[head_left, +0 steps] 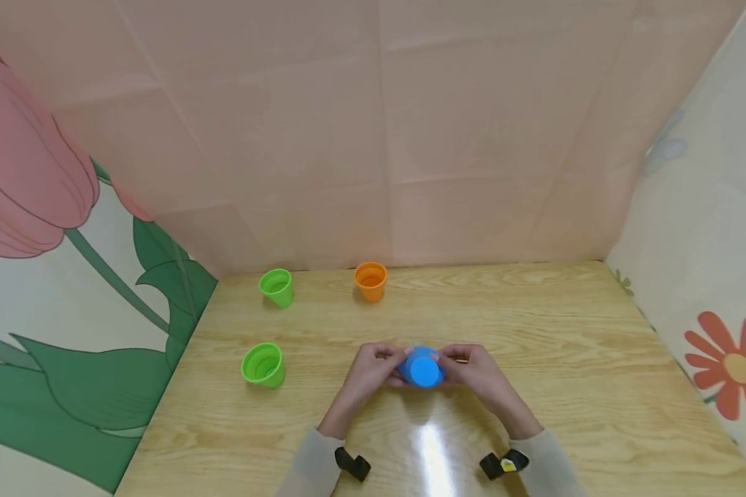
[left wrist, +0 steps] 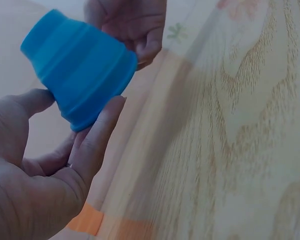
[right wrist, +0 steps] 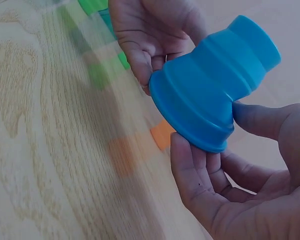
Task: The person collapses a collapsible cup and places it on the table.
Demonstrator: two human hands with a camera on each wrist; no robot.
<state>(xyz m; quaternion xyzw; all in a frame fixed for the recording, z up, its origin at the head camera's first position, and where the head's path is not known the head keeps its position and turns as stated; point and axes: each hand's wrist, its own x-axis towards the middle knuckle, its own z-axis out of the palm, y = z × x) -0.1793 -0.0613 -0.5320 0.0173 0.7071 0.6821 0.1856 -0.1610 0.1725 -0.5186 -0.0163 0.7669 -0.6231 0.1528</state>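
Note:
Both hands hold one blue ridged cup (head_left: 424, 371) above the front middle of the table, its base turned toward the head camera. My left hand (head_left: 371, 371) pinches it from the left, thumb on the wall and fingertips at the wide rim. From the other side my right hand (head_left: 477, 374) pinches it the same way. In the left wrist view the cup (left wrist: 82, 67) tilts with its narrow base up to the left. The right wrist view shows the cup's (right wrist: 205, 92) stepped wall between thumb and fingers. Its inside is hidden.
On the wooden table (head_left: 566, 345), a green cup (head_left: 264, 366) stands left of the hands, mouth up. Farther back are another green cup (head_left: 278, 288) and an orange cup (head_left: 371, 281). A pink sheet (head_left: 373, 138) hangs behind the table; printed flower panels flank it.

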